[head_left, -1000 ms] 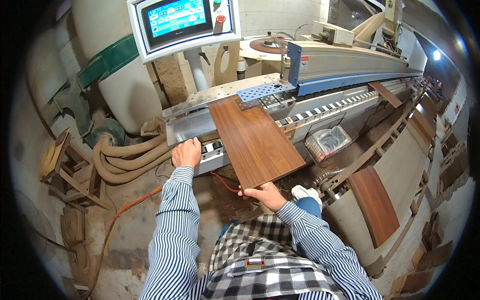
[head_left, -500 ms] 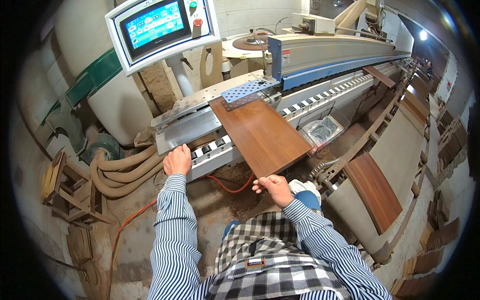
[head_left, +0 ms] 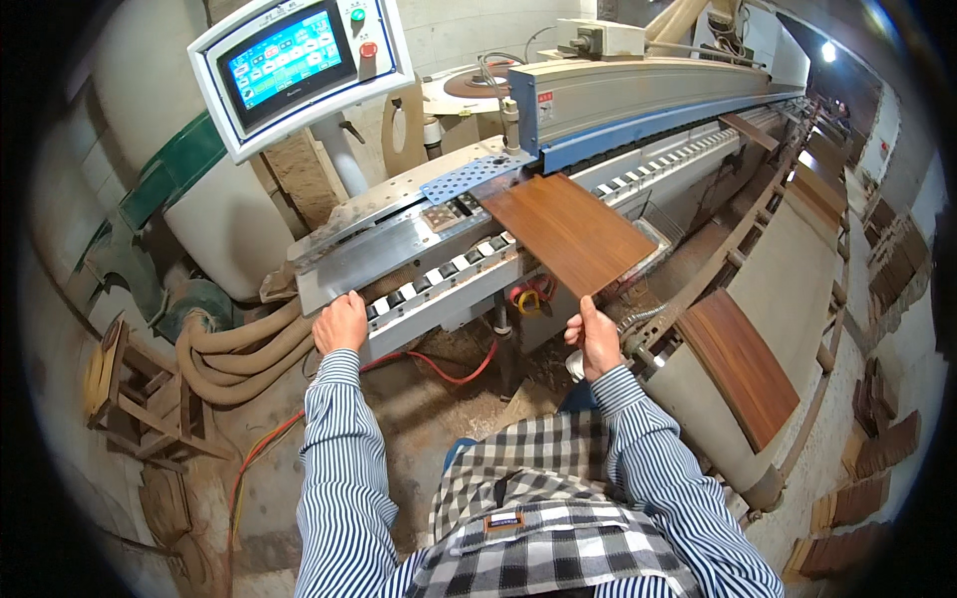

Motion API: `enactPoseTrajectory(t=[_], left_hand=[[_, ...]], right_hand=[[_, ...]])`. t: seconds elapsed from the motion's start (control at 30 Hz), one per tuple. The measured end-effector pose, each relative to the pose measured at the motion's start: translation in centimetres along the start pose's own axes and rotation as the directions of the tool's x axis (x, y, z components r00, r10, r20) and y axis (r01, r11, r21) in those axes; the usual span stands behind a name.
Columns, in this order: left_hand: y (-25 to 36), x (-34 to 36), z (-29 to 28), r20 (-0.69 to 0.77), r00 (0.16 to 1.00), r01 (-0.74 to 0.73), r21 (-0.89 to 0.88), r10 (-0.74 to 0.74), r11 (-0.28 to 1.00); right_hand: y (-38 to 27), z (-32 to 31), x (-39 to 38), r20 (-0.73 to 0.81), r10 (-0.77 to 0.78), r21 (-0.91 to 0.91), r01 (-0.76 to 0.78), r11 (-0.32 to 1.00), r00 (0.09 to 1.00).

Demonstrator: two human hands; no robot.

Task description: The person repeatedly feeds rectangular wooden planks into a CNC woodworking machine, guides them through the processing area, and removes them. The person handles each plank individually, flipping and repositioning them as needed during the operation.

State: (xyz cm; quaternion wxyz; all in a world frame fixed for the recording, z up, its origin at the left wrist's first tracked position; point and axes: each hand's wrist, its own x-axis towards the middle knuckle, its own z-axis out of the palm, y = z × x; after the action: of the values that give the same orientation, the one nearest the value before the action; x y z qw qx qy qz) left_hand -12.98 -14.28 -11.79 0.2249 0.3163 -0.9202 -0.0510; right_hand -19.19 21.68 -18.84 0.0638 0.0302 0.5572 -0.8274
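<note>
A brown wood-grain board [head_left: 570, 234] lies across the machine's roller rail [head_left: 454, 271], its far end under the blue-edged pressure beam [head_left: 648, 120]. My right hand [head_left: 595, 341] is at the board's near corner, thumb against the edge and fingers curled; whether the fingertips grip underneath is hard to see. My left hand [head_left: 341, 322] is closed over the left end of the rail, beside a bare metal strip [head_left: 374, 261]. A perforated blue plate [head_left: 477, 177] sits over the bed, just left of the board's far end.
At upper left stands a control screen [head_left: 287, 62] with buttons. Beige hoses [head_left: 234, 359] and a wooden stool [head_left: 140, 399] are on the left. To my right, a conveyor [head_left: 778, 289] carries a second board [head_left: 740, 369]. A red hose [head_left: 449, 374] runs below the rail.
The board has slid to the right and farther in along the beam, and my right hand followed its corner forward. My left hand stays at the rail's end. The view has shifted slightly.
</note>
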Motion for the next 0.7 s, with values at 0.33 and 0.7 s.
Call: enactPoseTrajectory(t=[0.33,0.7], left_hand=[[-0.1,0.3,0.0,0.096,0.994,-0.053,0.049,0.049,0.997],[-0.5,0.8,1.1,0.101,0.993,-0.066,0.056,0.06,0.996]], right_hand=[[1.1,-15.1,-7.0,-0.298,-0.179,-0.171,0.132,0.976,0.938],[1.5,-32.7,-20.3,-0.814,-0.381,-0.445,-0.05,0.894,0.44]])
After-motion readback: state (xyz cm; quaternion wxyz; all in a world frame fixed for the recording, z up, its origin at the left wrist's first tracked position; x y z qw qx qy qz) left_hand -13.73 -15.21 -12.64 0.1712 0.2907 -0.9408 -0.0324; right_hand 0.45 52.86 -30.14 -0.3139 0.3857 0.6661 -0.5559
